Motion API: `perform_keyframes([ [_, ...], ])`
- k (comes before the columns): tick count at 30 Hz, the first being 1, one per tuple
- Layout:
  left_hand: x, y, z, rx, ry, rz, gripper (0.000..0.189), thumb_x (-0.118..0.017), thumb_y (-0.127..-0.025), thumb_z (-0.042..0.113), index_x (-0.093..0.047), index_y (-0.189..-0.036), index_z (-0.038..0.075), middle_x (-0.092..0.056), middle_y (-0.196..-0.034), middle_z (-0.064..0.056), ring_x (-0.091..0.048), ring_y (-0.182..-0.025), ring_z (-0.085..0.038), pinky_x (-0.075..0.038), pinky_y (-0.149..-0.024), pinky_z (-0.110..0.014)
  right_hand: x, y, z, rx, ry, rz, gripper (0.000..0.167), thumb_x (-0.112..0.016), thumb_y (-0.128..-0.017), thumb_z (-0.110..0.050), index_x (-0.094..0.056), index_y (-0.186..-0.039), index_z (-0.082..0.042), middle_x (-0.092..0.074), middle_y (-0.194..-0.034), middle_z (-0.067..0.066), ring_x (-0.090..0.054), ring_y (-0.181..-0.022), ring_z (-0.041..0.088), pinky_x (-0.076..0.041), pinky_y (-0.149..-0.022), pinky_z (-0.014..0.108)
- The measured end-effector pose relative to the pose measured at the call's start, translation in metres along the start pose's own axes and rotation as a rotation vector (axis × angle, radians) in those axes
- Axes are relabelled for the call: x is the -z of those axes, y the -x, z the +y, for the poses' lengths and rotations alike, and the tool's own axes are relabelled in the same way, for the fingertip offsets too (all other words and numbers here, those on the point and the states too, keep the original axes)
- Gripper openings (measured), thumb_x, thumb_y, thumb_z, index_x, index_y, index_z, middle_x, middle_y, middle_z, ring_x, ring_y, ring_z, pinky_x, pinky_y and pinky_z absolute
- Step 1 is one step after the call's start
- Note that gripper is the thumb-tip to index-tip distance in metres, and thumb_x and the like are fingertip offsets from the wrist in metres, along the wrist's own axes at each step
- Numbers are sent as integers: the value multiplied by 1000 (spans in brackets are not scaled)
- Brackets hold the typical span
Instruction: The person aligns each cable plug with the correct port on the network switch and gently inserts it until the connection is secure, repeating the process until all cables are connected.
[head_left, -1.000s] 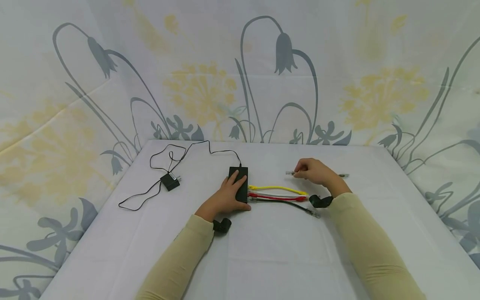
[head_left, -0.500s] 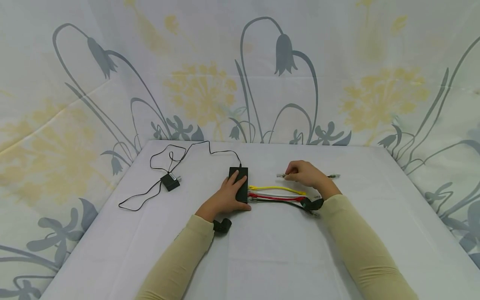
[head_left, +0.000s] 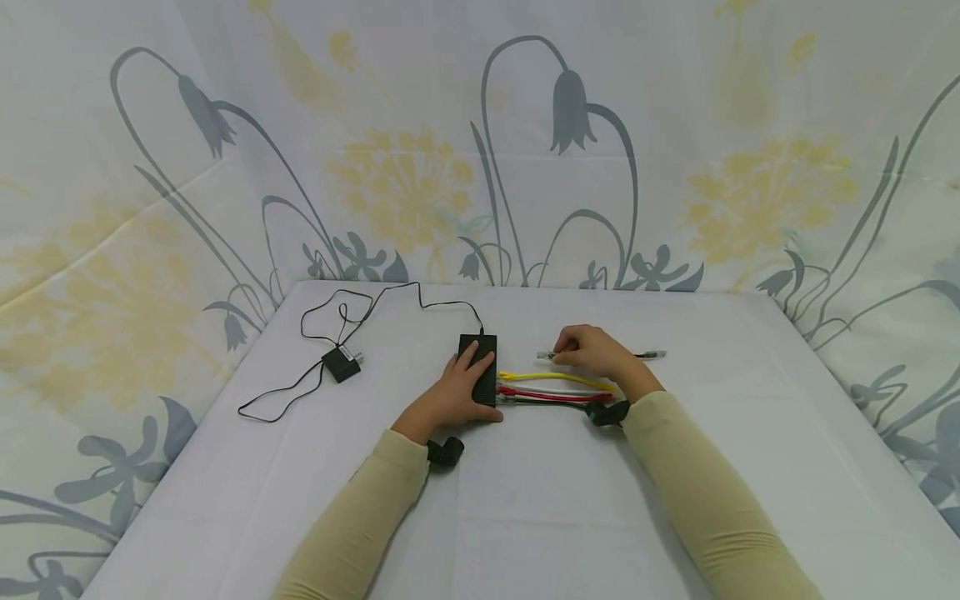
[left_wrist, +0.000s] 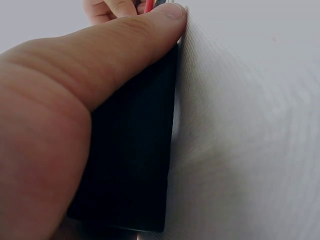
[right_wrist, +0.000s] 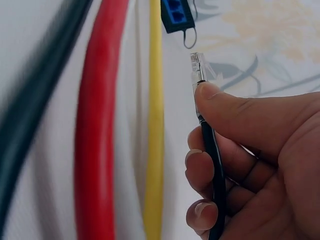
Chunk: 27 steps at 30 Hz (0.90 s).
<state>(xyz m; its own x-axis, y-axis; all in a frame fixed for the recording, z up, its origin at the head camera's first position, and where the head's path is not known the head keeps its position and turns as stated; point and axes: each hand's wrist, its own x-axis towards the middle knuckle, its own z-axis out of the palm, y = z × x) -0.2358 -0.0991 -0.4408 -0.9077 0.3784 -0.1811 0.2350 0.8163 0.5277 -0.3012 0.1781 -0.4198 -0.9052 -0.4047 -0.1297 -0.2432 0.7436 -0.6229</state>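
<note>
My left hand (head_left: 450,392) rests on a black Ethernet switch (head_left: 486,390), fingers spread across its top. In the left wrist view its thumb (left_wrist: 120,45) lies straight along the side of the switch. My right hand (head_left: 591,352) pinches a short black Ethernet cable (right_wrist: 214,160) just behind its clear plug (right_wrist: 196,66). That plug points left, a short gap from the switch's right side, where blue ports (right_wrist: 175,14) show in the right wrist view. The cable's other end (head_left: 652,354) sticks out to the right behind the hand.
Yellow (head_left: 555,376), white (head_left: 558,390), red (head_left: 551,394) and black (head_left: 543,402) cables run right from the switch, under or beside my right wrist. A power adapter (head_left: 341,364) lies left on the white table (head_left: 562,517), its thin cord (head_left: 450,302) leading to the switch's back end.
My right hand has moved left with the black Ethernet cable, bringing its plug closer to the switch. My left hand has stayed in place on the switch.
</note>
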Motion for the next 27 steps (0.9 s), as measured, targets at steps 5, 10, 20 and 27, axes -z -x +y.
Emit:
perform_keyframes([
  [5, 1, -1, 0, 5, -3, -3, 102, -77, -76, 54, -19, -156, 32, 3, -165, 0, -2, -150, -40, -29, -111, -61, -5, -2, -6, 0, -1, 1, 12, -68, -91, -23, -67, -96, -13, -68, -98, 4, -58, -89, 19, -47, -80, 35],
  [10, 0, -1, 0, 14, -9, -6, 102, -77, -75, 55, -19, -156, 33, 3, -165, 1, -2, -150, -39, -29, -111, -61, -12, -5, -10, 2, -10, 4, 12, -66, -92, -22, -68, -99, -13, -68, -101, 4, -59, -92, 19, -48, -83, 37],
  [20, 2, 1, 1, 3, -5, -6, 102, -77, -76, 55, -19, -156, 32, 3, -165, 0, -2, -150, -40, -29, -112, -60, -22, -8, -21, 6, -55, -5, 12, -64, -93, -20, -68, -102, -13, -68, -104, 4, -60, -93, 19, -48, -85, 36],
  [27, 2, 3, 1, -1, -5, -4, 102, -77, -76, 55, -18, -156, 32, 4, -165, 0, -1, -150, -40, -28, -112, -60, -29, -11, -26, 25, -63, 13, 11, -65, -92, -20, -68, -99, -13, -69, -101, 4, -61, -90, 18, -48, -83, 36],
])
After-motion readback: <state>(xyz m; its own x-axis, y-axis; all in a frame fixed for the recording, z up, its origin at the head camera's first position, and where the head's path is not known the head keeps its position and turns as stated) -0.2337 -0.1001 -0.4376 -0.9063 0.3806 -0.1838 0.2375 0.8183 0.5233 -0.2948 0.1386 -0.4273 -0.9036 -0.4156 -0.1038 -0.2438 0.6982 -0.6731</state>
